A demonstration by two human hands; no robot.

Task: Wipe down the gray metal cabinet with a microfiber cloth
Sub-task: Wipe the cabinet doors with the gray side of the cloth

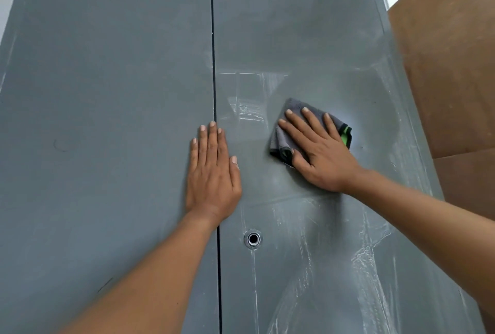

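The gray metal cabinet point(107, 92) fills the view, with two doors split by a dark vertical seam. My left hand point(213, 170) lies flat with straight fingers across the seam, pressing on the doors. My right hand point(318, 151) presses a folded gray microfiber cloth point(280, 139) with a green and black edge against the right door; its fingers are spread straight over the cloth. White streaks and smears mark the right door around and below the cloth.
A round keyhole point(253, 239) sits in the right door below my left hand. A brown board or cardboard panel point(450, 66) stands to the right of the cabinet. Pale wall shows at the top corners.
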